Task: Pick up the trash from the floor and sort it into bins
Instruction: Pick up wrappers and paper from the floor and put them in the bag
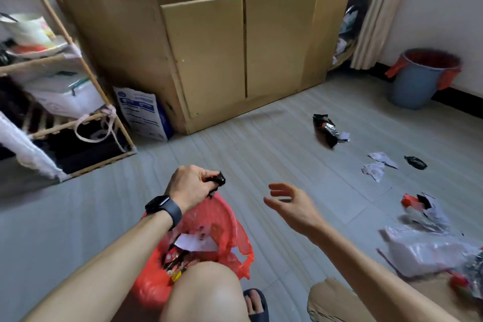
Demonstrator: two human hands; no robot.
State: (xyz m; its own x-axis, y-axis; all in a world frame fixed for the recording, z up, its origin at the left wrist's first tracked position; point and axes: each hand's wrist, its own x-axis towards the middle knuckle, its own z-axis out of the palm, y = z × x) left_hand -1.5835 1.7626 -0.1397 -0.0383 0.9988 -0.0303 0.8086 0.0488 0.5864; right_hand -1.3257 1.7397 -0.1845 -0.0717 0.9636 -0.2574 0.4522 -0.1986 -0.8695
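My left hand (189,185) grips a small crumpled black wrapper (216,181) just above the far rim of a bin lined with a red bag (227,219), which holds wrappers and paper. My right hand (290,202) hovers open over the floor to the right of the bin, holding nothing. Farther right on the floor lie a black snack bag (326,129), white paper scraps (376,167), a small black wrapper (415,162), a red and white wrapper pile (420,210) and a clear plastic bag (423,251).
A blue bin lined with a red bag (415,86) stands by the right wall. A wooden cabinet (235,47) lines the back wall, with a bamboo rack (65,102) at left. My knee (206,293) is beside the near bin.
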